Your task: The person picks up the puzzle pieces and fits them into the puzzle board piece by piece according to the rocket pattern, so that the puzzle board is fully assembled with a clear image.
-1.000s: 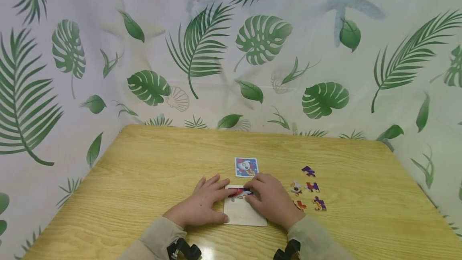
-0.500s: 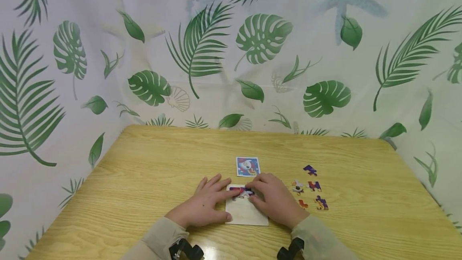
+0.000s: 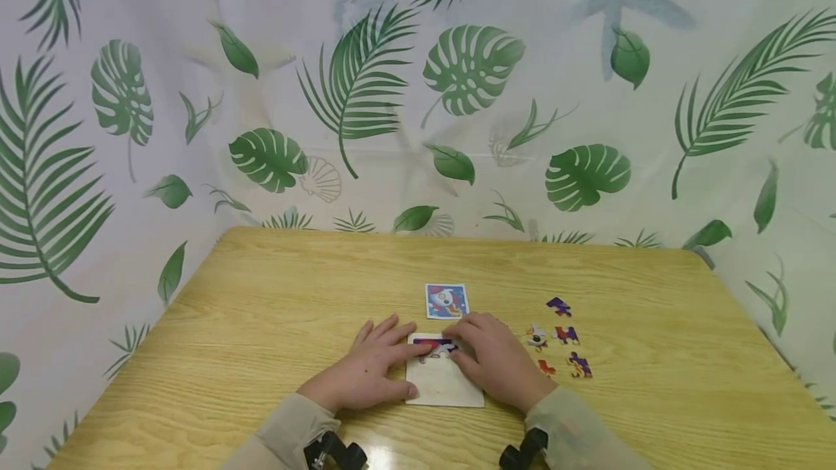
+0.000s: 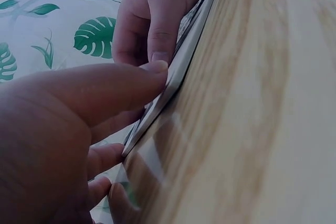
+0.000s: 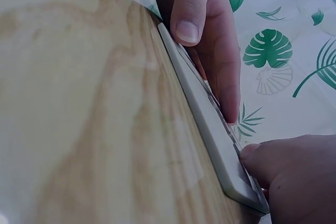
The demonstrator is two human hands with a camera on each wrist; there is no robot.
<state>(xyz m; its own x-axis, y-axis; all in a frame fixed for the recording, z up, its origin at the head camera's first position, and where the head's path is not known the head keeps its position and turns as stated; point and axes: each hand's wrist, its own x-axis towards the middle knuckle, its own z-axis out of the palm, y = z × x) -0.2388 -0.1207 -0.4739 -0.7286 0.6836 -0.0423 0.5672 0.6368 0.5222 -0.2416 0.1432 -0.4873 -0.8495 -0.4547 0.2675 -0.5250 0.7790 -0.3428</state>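
In the head view a pale, square puzzle board (image 3: 445,386) lies flat on the table, with joined purple and red puzzle pieces (image 3: 423,344) along its far edge. My left hand (image 3: 366,372) rests at the board's left side, fingers spread; its index finger touches the pieces, and its thumb (image 4: 142,80) lies on the near-left rim in the left wrist view. My right hand (image 3: 499,365) bends its thumb and index finger around a puzzle piece (image 3: 453,347) at the far right corner, mostly covered by the fingers.
Several loose puzzle pieces (image 3: 566,335) lie on the wooden table (image 3: 294,289), right of my right hand. Beyond the board lies a small picture card (image 3: 447,301) with a white cartoon figure. A leaf-print curtain (image 3: 392,93) hangs behind the table.
Both hands keep nearly the same places on the board. The right thumb has shifted slightly; the board and loose pieces otherwise stay put, while the whole view sways a little.
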